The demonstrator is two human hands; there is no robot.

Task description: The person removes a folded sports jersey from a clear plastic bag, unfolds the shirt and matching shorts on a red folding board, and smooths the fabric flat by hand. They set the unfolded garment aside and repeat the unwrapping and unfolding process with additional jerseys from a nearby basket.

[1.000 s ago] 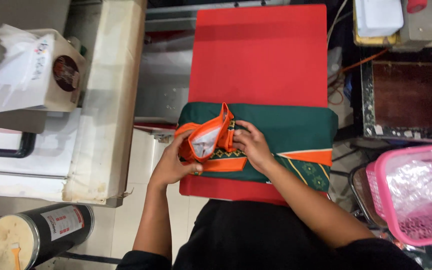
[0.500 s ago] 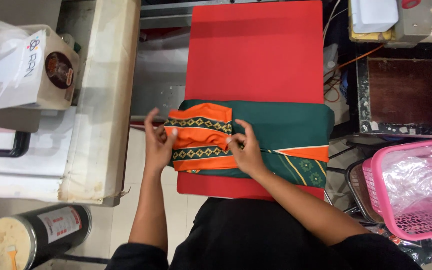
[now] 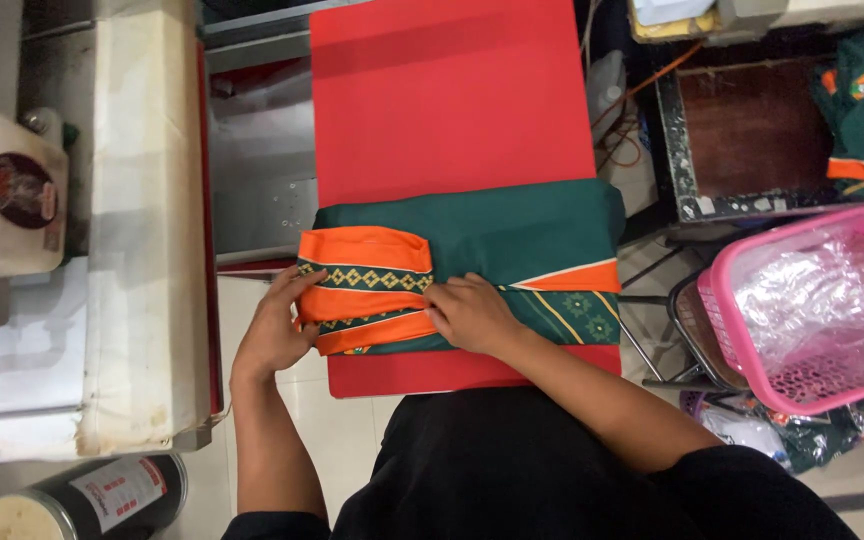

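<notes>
Red board [image 3: 452, 100] fills the middle of your view, with the folded green garment [image 3: 512, 225] lying across its near end. Your right hand [image 3: 472, 312] presses flat, fingers together, on its orange sleeve [image 3: 364, 290]; your left hand [image 3: 274, 330] cups the sleeve's edge at nine o'clock. At three o'clock sits a pink basket [image 3: 812, 300].

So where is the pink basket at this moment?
In the head view, the pink basket sits at the far right, beside the red board, right of the folded green garment.

Orange sleeve [image 3: 364, 288] now folded flat — both hands pressing it.
</notes>
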